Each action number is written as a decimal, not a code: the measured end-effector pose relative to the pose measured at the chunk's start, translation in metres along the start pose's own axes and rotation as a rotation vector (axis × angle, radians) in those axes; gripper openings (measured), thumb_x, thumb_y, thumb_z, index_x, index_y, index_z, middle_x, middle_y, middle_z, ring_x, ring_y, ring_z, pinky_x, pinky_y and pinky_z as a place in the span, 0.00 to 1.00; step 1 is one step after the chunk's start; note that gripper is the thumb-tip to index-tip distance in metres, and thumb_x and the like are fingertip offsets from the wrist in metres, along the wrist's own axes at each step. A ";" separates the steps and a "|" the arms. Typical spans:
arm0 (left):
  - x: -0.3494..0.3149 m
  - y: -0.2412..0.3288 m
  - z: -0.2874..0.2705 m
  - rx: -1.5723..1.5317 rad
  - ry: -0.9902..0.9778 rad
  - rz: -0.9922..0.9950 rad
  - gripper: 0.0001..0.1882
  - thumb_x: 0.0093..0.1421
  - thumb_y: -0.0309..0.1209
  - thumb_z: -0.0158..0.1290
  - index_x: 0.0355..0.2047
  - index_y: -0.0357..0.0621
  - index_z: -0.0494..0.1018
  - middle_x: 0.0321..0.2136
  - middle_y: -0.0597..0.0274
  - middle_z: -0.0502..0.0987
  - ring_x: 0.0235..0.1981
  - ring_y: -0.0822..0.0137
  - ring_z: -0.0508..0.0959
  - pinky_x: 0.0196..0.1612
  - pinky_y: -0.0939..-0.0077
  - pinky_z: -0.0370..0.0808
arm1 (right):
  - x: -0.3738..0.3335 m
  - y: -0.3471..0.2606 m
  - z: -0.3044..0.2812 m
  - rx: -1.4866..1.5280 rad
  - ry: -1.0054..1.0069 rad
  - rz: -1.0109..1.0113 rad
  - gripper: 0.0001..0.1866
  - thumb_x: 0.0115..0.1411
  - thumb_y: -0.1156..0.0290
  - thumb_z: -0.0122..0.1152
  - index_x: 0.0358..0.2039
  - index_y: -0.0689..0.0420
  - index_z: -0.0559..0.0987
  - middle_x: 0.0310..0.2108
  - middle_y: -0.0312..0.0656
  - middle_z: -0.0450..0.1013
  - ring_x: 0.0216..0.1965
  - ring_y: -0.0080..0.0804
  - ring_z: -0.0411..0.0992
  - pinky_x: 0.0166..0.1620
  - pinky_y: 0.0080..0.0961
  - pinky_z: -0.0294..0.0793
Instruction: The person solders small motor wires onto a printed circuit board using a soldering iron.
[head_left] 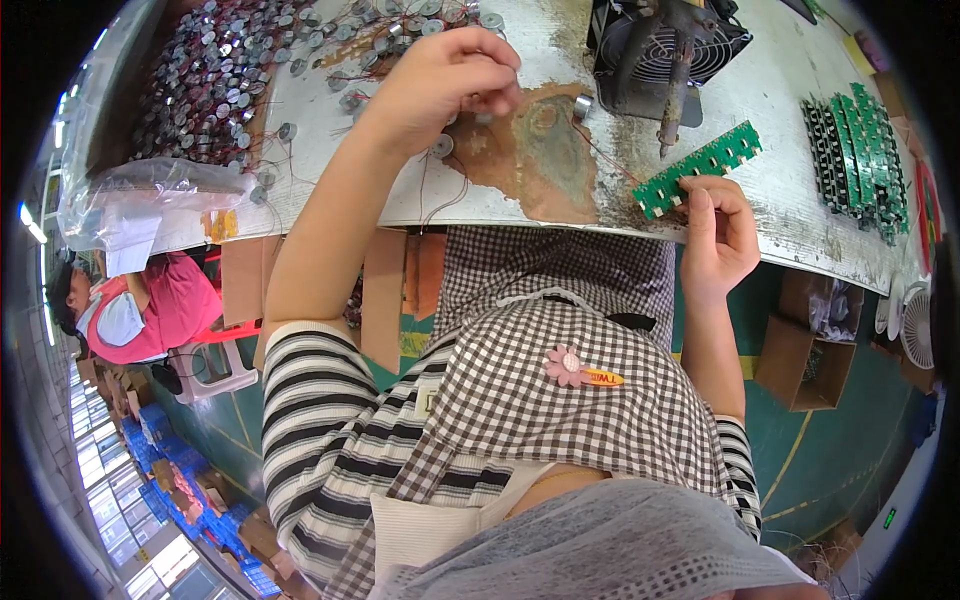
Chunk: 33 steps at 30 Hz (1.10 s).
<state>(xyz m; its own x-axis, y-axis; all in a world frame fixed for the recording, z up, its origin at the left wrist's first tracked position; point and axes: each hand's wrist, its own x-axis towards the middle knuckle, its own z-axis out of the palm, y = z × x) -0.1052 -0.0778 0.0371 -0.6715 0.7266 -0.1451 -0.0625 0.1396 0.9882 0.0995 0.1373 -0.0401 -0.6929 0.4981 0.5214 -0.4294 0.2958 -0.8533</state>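
My right hand (722, 235) grips the lower right part of a green circuit board strip (700, 165), tilted over the table's front edge. A thin red wire runs from the strip's left end to a small round silver motor (582, 106) on the table. My left hand (455, 82) is raised over the table's back middle, fingers curled together; whatever they hold, if anything, is hidden. Below its wrist lies another motor (441, 146) with trailing wires. A soldering iron (672, 125) points down just above the strip, in front of a black fan (700, 58).
A big pile of small wired motors (205, 85) covers the far left of the worn white table (330, 205). Several green boards (855, 160) are stacked at the right. A clear plastic bag (150, 195) hangs over the left edge. Another person (150, 305) sits at the left.
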 end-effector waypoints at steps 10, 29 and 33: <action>-0.024 -0.013 0.035 0.152 0.844 0.680 0.05 0.57 0.24 0.55 0.35 0.39 0.77 0.27 0.61 0.76 0.22 0.74 0.70 0.27 0.84 0.67 | 0.003 -0.002 -0.003 0.102 -0.111 0.050 0.03 0.61 0.78 0.47 0.30 0.64 0.67 0.44 0.55 0.69 0.32 0.28 0.72 0.38 0.20 0.74; -0.049 -0.029 0.063 0.169 0.730 0.676 0.07 0.60 0.27 0.53 0.35 0.36 0.77 0.24 0.65 0.77 0.22 0.77 0.74 0.26 0.84 0.69 | 0.001 -0.006 0.001 -0.182 -0.109 -0.018 0.05 0.63 0.80 0.50 0.33 0.68 0.73 0.43 0.49 0.70 0.27 0.21 0.68 0.31 0.15 0.70; -0.048 -0.029 0.053 0.778 0.846 0.957 0.07 0.59 0.27 0.54 0.35 0.36 0.77 0.24 0.65 0.77 0.24 0.78 0.74 0.26 0.84 0.70 | -0.002 -0.001 -0.004 -0.198 -0.075 -0.011 0.03 0.62 0.81 0.49 0.34 0.67 0.71 0.43 0.51 0.70 0.26 0.22 0.68 0.30 0.15 0.71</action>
<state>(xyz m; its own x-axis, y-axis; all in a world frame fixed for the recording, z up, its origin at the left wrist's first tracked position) -0.0320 -0.0808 0.0127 -0.4644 0.1912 0.8647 0.8527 0.3605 0.3782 0.1041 0.1396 -0.0399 -0.7332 0.4337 0.5237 -0.3205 0.4588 -0.8287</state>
